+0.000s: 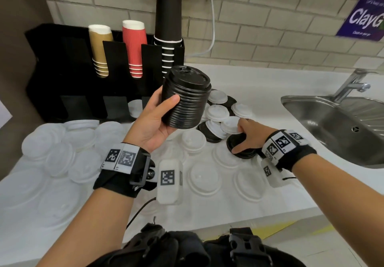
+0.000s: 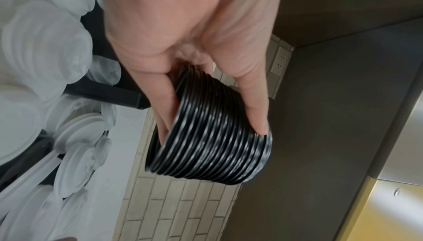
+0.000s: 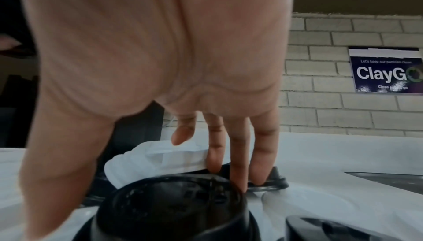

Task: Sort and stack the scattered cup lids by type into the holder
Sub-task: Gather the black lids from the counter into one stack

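My left hand (image 1: 165,111) holds a tall stack of black dome lids (image 1: 185,98) up above the counter, thumb on the near side and fingers wrapped behind; the left wrist view shows the same stack of black lids (image 2: 210,136) on its side. My right hand (image 1: 241,138) reaches down over a single black lid (image 1: 239,146) lying on the counter, thumb at its near rim and fingers at its far rim. In the right wrist view this black lid (image 3: 169,208) sits under the palm. The black holder (image 1: 52,79) stands at the back left, with white lids (image 1: 135,106) in one lower slot.
A pile of white and black dome lids (image 1: 218,113) lies behind my right hand. Flat clear lids (image 1: 62,142) cover the left counter and flat white lids (image 1: 203,177) the middle. Paper cups (image 1: 133,48) fill the holder's upper slots. A steel sink (image 1: 332,121) and tap (image 1: 353,84) are at the right.
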